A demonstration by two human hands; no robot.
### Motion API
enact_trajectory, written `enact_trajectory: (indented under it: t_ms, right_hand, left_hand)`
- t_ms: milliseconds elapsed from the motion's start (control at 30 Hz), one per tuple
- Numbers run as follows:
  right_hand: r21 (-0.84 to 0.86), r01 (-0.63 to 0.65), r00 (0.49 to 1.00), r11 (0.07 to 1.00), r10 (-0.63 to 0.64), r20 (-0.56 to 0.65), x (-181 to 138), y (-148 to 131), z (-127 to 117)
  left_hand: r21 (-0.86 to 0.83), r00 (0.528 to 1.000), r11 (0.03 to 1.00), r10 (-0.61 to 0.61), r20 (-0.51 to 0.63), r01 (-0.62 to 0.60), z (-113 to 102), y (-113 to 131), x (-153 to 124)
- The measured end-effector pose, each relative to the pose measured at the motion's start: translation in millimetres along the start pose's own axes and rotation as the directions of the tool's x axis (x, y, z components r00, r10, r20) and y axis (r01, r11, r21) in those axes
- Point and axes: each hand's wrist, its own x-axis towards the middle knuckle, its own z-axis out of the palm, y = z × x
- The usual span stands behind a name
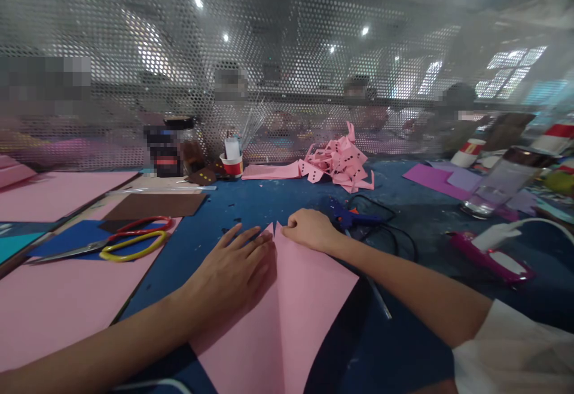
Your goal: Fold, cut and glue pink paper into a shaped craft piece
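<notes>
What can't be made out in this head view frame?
- Pink paper: near end cut off by the bottom edge; the left hand covers part of its left fold.
- Right hand: fingertips curled under, so its grip on the paper's tip is hidden.
- People behind the perforated screen: blurred, only shapes.
- Dark jar labels: pixelated, unreadable.
- Glue gun: partly behind the right hand.

Take the folded sheet (291, 310) before you as your landmark. Your left hand (231, 274) lies flat on its left flap; your right hand (309, 229) rests at its far tip. Left of the sheet lie the scissors (121, 243). Just right of its tip lies the glue gun (352, 217). Behind it, against the mesh screen (287, 83), sit the paper scraps (341, 161) and a cup (232, 165).
</notes>
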Motion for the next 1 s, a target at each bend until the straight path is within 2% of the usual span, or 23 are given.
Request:
enact_trajectory:
  t_ms: [100, 267, 367, 567, 1000]
  right_hand:
    - [0.017, 0.006, 1.000, 1.000, -0.006, 0.000, 0, 1, -3]
    - [0.106, 0.013, 0.998, 0.994, -0.020, 0.066, 1, 5, -10]
    - [0.125, 0.021, 0.998, 0.992, -0.028, 0.054, 3, 7, -11]
    - [0.108, -0.008, 1.000, 0.994, 0.006, 0.015, 6, 11, -7]
    - [0.034, -0.011, 1.000, 0.999, 0.010, 0.013, 1, 7, -7]
  left_hand:
    - [0.011, 1.000, 1.000, -0.011, -0.006, 0.011, 2, -1, 0]
    - [-0.008, 0.998, 0.999, -0.032, -0.057, 0.032, 1, -1, 0]
    - [-0.022, 0.999, 0.999, -0.030, -0.046, 0.029, -2, 1, 0]
    - [-0.031, 1.000, 0.999, -0.026, -0.010, 0.026, -3, 3, -2]
    - [-0.035, 0.999, 0.999, 0.000, 0.037, 0.001, 1, 0, -3]
